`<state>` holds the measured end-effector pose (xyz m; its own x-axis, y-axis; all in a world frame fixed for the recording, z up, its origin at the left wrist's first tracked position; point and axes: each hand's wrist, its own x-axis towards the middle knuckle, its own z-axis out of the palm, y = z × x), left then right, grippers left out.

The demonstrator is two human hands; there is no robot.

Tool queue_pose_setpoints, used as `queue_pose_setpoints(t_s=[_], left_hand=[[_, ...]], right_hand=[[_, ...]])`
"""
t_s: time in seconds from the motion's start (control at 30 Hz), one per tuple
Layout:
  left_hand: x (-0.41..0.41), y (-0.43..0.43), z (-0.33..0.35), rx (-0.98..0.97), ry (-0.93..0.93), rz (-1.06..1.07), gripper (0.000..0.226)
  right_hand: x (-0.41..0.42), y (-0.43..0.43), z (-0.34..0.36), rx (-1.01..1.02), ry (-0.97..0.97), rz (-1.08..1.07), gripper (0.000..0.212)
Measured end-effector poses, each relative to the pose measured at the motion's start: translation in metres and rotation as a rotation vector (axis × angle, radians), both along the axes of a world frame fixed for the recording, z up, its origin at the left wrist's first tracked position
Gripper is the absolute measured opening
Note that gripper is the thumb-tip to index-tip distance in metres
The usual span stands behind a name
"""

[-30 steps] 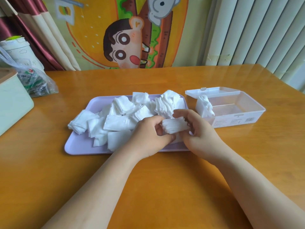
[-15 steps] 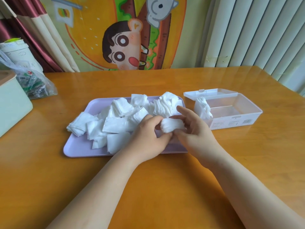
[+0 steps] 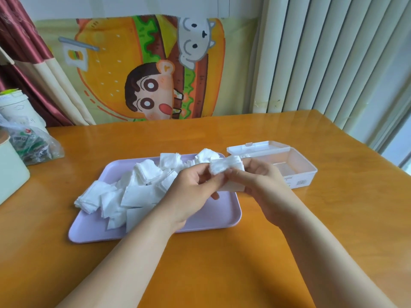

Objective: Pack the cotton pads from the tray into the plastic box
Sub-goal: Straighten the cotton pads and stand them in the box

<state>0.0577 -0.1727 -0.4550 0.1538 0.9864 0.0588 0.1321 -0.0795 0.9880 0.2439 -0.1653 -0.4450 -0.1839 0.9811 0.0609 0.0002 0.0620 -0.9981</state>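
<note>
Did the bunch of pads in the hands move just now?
Yes. The bunch of pads has moved up and right against the tray, now overlapping the left end of the plastic box.

**Materials and surface finish: work area**

Table [image 3: 222, 267]: orange-brown wood, smooth high-gloss lacquer that shows window reflections. Tray [image 3: 222, 215]: lilac plastic, smooth, low sheen. Cotton pads [image 3: 138, 194]: white fibrous cotton, matt, soft, slightly fuzzy at the edges. Plastic box [image 3: 300, 172] and lid [image 3: 255, 148]: clear rigid plastic, glossy, with a printed label on the front wall. Bag [image 3: 39, 147]: thin transparent film, crinkled, shiny. Curtain [image 3: 24, 41]: dark red and cream cloth, matt. Wall hanging [image 3: 111, 70]: printed cloth, matt.
</note>
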Motion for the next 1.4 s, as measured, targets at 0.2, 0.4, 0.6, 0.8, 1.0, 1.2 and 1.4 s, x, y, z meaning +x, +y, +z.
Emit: queue_pose_setpoints(t_s=[0.2,0.4,0.6,0.8,1.0,1.2,1.4], left_hand=[[0.044,0.032,0.016,0.028,0.087,0.070,0.012],[0.074,0.060,0.002,0.027,0.370,0.128,0.027],[0.081,0.072,-0.013,0.042,0.422,0.093,0.027],[0.078,0.072,-0.024,0.012,0.338,0.110,0.023],[0.078,0.069,-0.027,0.056,0.330,0.119,0.022],[0.086,0.065,-0.028,0.118,0.321,0.140,0.010],[0.064,0.046,-0.018,0.241,0.400,0.163,0.018]], right_hand=[[0.048,0.032,0.034,-0.014,-0.149,-0.346,0.024],[0.078,0.062,0.019,-0.055,-0.709,-0.519,0.029],[0.058,0.088,-0.017,0.005,-0.999,-0.535,0.026],[0.043,0.093,-0.017,0.051,-1.016,-0.491,0.027],[0.052,0.092,-0.009,0.076,-0.994,-0.382,0.035],[0.048,0.093,-0.022,0.135,-0.929,-0.433,0.023],[0.039,0.086,-0.012,0.298,-0.927,-0.578,0.023]])
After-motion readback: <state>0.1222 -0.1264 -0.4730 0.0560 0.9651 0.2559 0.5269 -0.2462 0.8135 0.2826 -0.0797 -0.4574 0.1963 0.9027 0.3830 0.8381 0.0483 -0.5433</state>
